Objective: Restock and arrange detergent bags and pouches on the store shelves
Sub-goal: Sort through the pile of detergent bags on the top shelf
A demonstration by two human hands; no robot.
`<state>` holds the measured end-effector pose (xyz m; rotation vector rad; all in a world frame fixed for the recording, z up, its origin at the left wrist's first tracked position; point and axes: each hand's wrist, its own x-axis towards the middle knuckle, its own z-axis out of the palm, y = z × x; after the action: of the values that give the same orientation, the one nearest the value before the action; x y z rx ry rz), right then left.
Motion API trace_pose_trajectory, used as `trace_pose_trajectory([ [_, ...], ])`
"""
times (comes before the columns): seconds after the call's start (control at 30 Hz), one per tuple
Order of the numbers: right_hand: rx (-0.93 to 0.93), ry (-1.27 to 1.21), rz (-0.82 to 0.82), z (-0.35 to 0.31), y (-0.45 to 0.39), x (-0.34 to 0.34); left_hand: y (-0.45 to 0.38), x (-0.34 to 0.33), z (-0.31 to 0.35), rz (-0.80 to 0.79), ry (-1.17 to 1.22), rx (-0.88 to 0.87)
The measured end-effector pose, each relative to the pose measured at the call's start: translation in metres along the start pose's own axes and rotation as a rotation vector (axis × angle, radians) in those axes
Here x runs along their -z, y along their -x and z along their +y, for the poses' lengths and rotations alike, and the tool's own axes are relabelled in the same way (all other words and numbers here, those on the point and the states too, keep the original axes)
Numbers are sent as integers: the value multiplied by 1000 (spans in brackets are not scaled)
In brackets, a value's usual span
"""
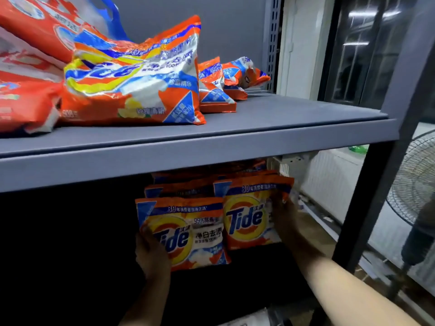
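Mid-arrange, lower shelf. Left hand (150, 252) grip curled on front-left Tide pouch (186, 234); right hand (286, 215) grip holding right Tide pouch (251, 215) at its edge. Next, prob: square both w/ rows behind, fronts level.

We lose most of the lower shelf bay (70, 243) to deep shadow, so its floor and back cannot be made out. The upper shelf board (188, 158) hides the tops of the rear Tide pouches (186, 184). Our left hand (151, 255) is dark, its fingers hard to separate; our right hand (286, 220) is blurred against the right front pouch (249, 220), covering that pouch's print. The red detergent bags (26, 67) run off the left edge. A pale object (247, 320) at the bottom edge is cut off and cannot be identified.
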<state>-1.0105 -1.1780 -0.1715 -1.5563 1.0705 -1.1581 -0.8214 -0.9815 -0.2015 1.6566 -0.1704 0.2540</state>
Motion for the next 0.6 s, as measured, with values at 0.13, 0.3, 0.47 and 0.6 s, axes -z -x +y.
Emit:
trace_pose_trajectory([
  [0.13, -35, 312, -27, 13, -12, -3, 5, -2, -7, -64, -154, 47],
  [0.3, 190, 361, 232, -2, 26, 5, 23, 21, -2, -74, -606, -401],
  [0.47, 430, 691, 107, 25, 79, 14, 53, 21, -16, -505, -710, -1156],
  [0.6, 337, 729, -232, 43, 76, 19, 50, 14, -21, -567, -901, -1138],
])
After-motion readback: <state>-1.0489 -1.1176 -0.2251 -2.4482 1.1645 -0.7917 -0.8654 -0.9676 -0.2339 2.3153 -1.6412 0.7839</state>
